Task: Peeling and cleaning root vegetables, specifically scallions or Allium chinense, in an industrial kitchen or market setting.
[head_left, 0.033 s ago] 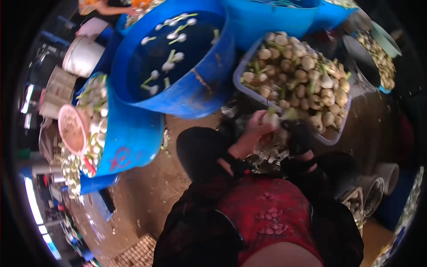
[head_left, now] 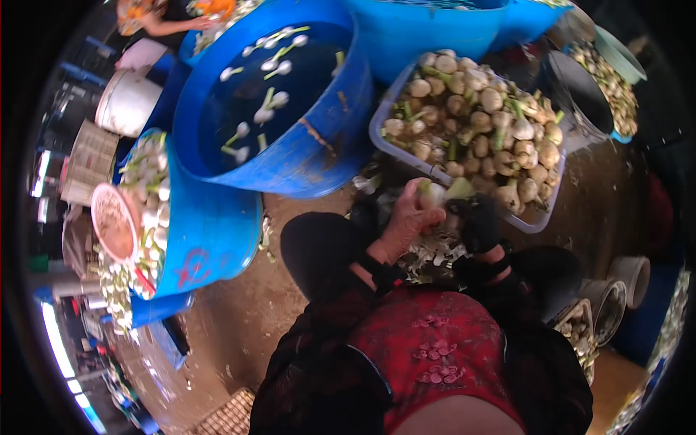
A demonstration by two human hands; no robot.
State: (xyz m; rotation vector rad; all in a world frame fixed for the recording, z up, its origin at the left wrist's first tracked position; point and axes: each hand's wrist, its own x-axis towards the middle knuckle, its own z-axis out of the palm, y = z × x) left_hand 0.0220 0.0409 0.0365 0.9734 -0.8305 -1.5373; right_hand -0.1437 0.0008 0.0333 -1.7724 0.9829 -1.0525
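Observation:
My bare left hand (head_left: pixel 406 217) grips a white bulb vegetable (head_left: pixel 433 193) with a pale green stalk end (head_left: pixel 461 188), held over my lap. My right hand (head_left: pixel 478 223), in a black glove, is curled close against the bulb's right side; what it holds is hidden. Under both hands lies a heap of white and green trimmings (head_left: pixel 435 252). Just beyond them stands a grey crate (head_left: pixel 397 148) piled with unpeeled brownish bulbs (head_left: pixel 478 119).
A big blue tub (head_left: pixel 319 156) of dark water with floating white bulbs stands ahead on the left. A blue barrel (head_left: pixel 214 232) heaped with peeled bulbs and a pink bowl (head_left: pixel 112 221) is at the left. Buckets (head_left: pixel 583 90) stand at the right. Another person's arm (head_left: pixel 170 22) is at the far top left.

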